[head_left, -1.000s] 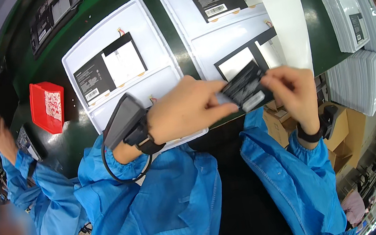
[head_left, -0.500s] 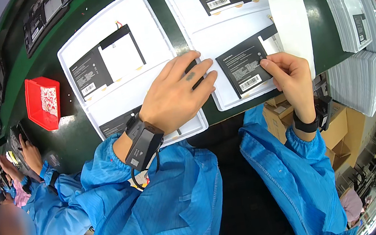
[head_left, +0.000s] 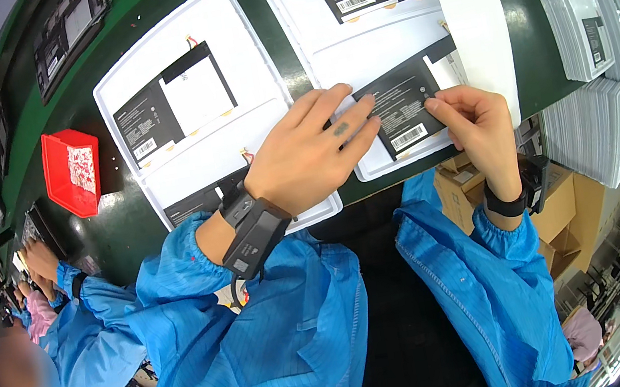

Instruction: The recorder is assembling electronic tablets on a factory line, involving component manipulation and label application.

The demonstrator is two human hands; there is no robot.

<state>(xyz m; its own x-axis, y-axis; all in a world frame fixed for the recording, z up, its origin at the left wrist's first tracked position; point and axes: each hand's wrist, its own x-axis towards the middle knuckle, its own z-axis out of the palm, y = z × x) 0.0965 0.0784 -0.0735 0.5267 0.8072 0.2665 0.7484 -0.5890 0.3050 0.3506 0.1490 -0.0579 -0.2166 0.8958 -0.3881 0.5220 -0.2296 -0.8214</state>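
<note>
In the right white tray [head_left: 323,71] lies a flat battery pack with a black printed label [head_left: 402,102] on its left part and a white part [head_left: 449,68] beside it. My right hand [head_left: 474,115] is closed, thumb and fingers pinching at the label's right edge; the fingertips under the thumb are hidden. My left hand [head_left: 311,149] reaches over the gap between the two trays, fingers stretched and slightly apart. Its fingertips come to the label's left edge. Beneath that hand, part of the left tray [head_left: 116,86] and a lower battery pack [head_left: 201,198] are covered.
A long white backing strip [head_left: 475,30] with a black label at its top hangs past my right hand. Stacked white trays [head_left: 587,125] stand at the right, near cardboard boxes [head_left: 559,207]. A red bin [head_left: 72,174] holds small bits. At left, a co-worker's hand [head_left: 41,260] handles a dark part.
My left hand has moved right, bringing its fingertips to the label's left edge. A red-and-yellow connector now shows behind it. My right hand has barely moved. The co-worker's hands have shifted.
</note>
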